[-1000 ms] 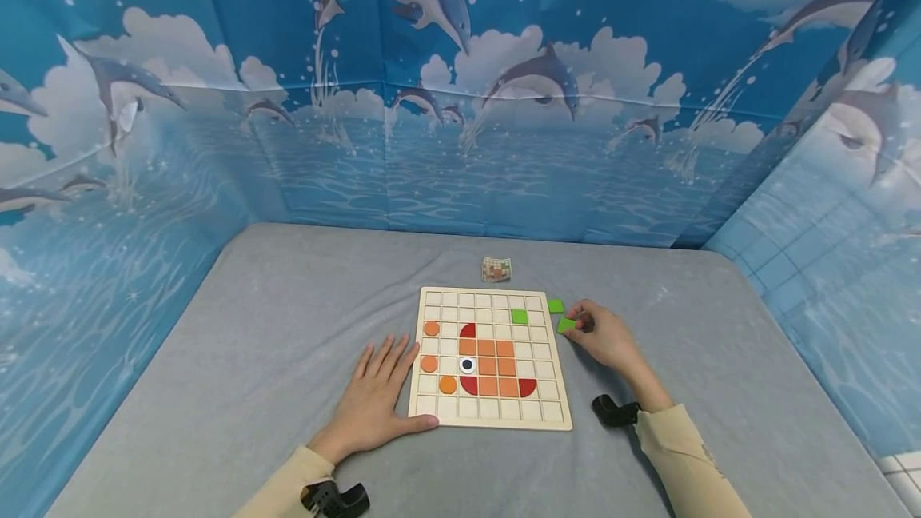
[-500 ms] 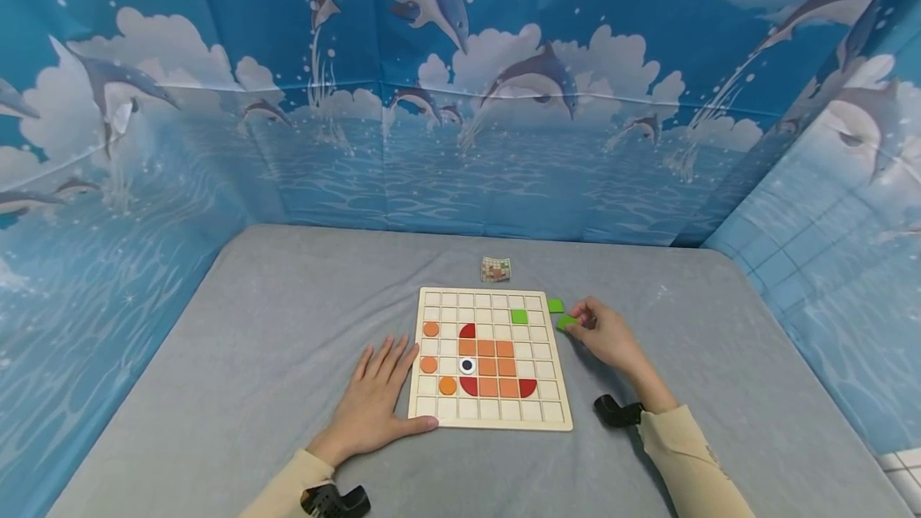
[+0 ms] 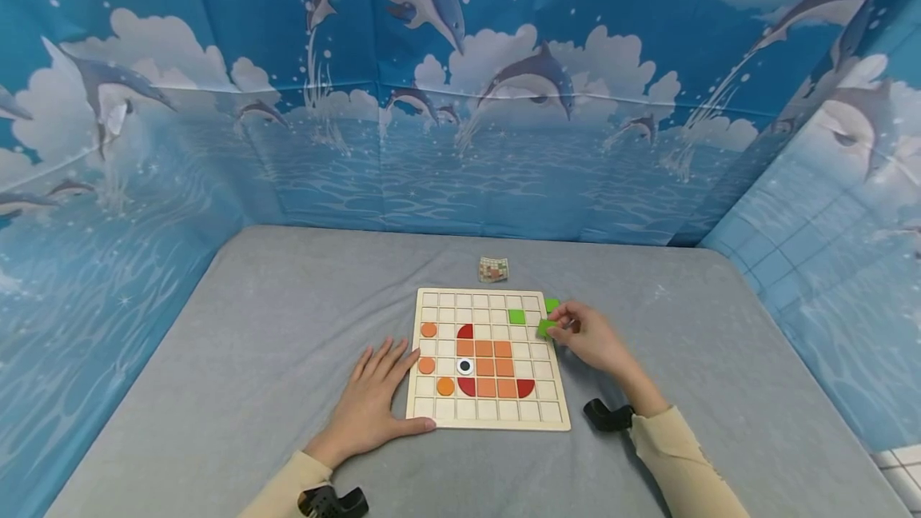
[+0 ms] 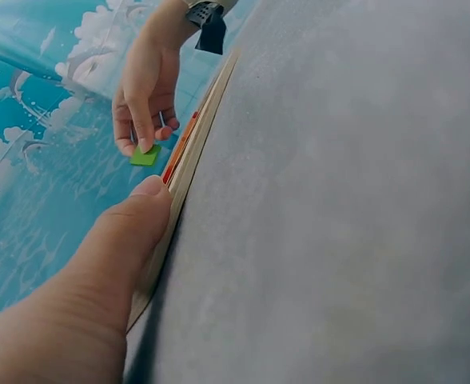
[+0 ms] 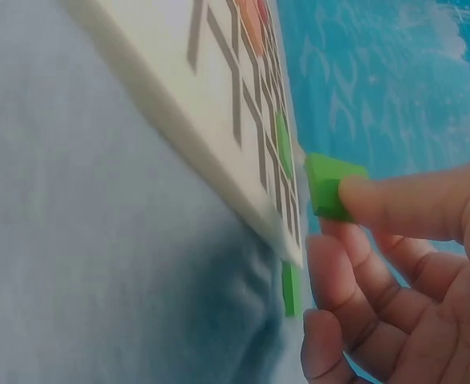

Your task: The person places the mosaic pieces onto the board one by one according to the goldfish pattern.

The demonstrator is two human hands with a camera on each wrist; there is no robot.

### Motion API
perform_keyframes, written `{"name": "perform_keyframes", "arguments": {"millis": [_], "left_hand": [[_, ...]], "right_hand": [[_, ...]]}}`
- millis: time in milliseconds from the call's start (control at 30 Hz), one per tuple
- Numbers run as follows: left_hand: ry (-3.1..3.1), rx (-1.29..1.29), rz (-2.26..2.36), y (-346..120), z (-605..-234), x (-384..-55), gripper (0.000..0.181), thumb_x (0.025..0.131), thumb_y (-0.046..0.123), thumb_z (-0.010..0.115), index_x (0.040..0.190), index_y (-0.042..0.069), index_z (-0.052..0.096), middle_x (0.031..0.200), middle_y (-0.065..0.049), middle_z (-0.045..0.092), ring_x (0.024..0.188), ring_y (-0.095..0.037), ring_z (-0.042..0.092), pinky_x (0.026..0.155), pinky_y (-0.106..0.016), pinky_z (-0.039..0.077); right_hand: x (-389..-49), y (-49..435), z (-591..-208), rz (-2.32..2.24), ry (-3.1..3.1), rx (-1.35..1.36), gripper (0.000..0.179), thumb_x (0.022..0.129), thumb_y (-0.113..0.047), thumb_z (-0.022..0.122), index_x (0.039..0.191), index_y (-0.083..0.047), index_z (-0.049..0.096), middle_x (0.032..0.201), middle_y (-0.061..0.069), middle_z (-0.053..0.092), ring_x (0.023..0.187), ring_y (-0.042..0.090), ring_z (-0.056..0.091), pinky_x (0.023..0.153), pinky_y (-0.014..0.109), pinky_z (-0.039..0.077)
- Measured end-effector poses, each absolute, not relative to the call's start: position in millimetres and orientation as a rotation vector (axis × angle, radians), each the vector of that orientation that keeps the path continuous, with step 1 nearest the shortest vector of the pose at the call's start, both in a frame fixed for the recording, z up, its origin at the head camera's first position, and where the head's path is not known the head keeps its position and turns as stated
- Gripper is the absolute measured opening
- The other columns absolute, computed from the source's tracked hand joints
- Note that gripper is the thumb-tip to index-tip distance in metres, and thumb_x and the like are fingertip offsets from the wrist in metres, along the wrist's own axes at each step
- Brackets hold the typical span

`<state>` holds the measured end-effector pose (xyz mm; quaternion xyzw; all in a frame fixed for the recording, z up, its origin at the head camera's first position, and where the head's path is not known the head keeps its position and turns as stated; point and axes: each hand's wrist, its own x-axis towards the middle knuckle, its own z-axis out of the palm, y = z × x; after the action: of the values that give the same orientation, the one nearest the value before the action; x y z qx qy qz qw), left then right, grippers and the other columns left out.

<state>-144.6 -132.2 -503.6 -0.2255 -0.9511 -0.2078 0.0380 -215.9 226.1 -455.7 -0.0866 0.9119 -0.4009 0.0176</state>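
Observation:
A wooden grid board (image 3: 489,414) lies on the grey cloth. My left hand (image 3: 370,394) rests with fingers spread at its left edge, the thumb (image 4: 143,216) on the near left corner. Between thumb and fingers, my right hand (image 3: 597,340) pinches a green square tile (image 5: 324,180), raised over the board's right edge. Another green tile (image 3: 552,304) lies on the cloth just beyond that edge, and a third green tile (image 3: 516,316) sits in a cell near the top right. Orange squares (image 3: 484,367), red quarter-round pieces (image 3: 526,388), orange discs (image 3: 428,330) and an eye disc (image 3: 464,366) fill other cells.
A small picture card (image 3: 493,269) lies behind the board. Grey cloth (image 3: 309,286) covers the table. Blue dolphin-print curtains (image 3: 460,166) rise behind and along both sides. A black wrist device (image 3: 608,416) sits at each sleeve.
My right hand has carried the pinched green tile leftward from beside the board to over its right edge. My left hand stays in place.

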Motion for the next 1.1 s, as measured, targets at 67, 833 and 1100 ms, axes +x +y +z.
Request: {"name": "perform_keyframes", "arguments": {"millis": [67,833,1100], "left_hand": [[-2.911,-0.684,-0.643,-132.3,-503.8,-144.8,0.105,0.068,0.085,0.051,0.149,0.019,0.036,0.153,-0.005,0.028,0.142,-0.025,0.013,0.114,-0.044,0.006],[-2.873,-0.650,-0.688,-131.8,-503.9,-146.1,0.104,0.063,0.085,0.056,0.143,0.020,0.045,0.150,-0.003,0.035,0.141,-0.024,0.019,0.113,-0.043,0.011],[-2.869,-0.651,-0.699,-132.8,-504.7,-146.7,0.105,0.063,0.086,0.054,0.143,0.019,0.045,0.150,-0.002,0.035,0.141,-0.024,0.019,0.113,-0.043,0.010]], "right_hand": [[-215.6,222.3,-455.5,-1.230,2.819,-0.280,0.013,0.089,-0.010,0.067,0.099,-0.004,0.060,0.084,0.005,0.055,0.061,0.018,0.048,0.048,0.029,0.040],[-228.3,199.0,-455.5,-1.229,2.677,-0.438,0.006,0.090,-0.008,0.065,0.095,-0.006,0.062,0.079,0.004,0.056,0.062,0.020,0.053,0.051,0.031,0.044],[-232.6,197.5,-457.8,-1.237,2.676,-0.428,0.004,0.091,-0.007,0.064,0.095,-0.005,0.065,0.077,0.003,0.057,0.063,0.019,0.054,0.053,0.031,0.043]]}}
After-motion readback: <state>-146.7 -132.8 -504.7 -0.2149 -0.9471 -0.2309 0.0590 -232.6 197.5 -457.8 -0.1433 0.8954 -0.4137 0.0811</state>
